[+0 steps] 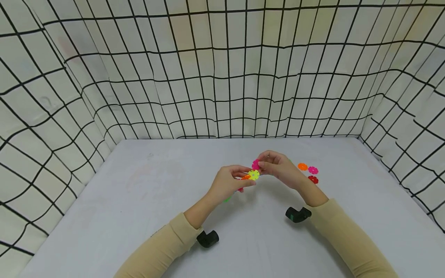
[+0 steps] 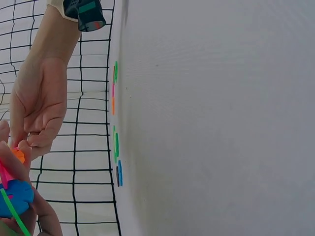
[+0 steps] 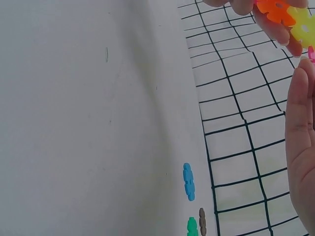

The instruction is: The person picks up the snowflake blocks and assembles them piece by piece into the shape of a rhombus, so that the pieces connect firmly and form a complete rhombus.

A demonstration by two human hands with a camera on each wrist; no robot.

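Observation:
My left hand [image 1: 227,184] grips a joined string of notched, flower-shaped plastic discs above the table. In the head view a yellow disc [image 1: 253,175] and an orange disc [image 1: 245,177] show at its fingertips, with a bit of a green disc [image 1: 227,199] hanging below. A blue disc [image 2: 18,197] of the string appears in the left wrist view. Between thumb and fingers my right hand [image 1: 279,166] pinches a pink disc [image 1: 255,165] against the yellow one's edge. Whether their notches are interlocked cannot be told.
Right of my right hand, an orange disc [image 1: 302,166], a pink disc [image 1: 313,170] and a red disc [image 1: 313,180] lie on the white table [image 1: 146,200]. The right wrist view shows a loose blue disc [image 3: 189,182]. Black netting [image 1: 226,79] encloses the table's back and sides.

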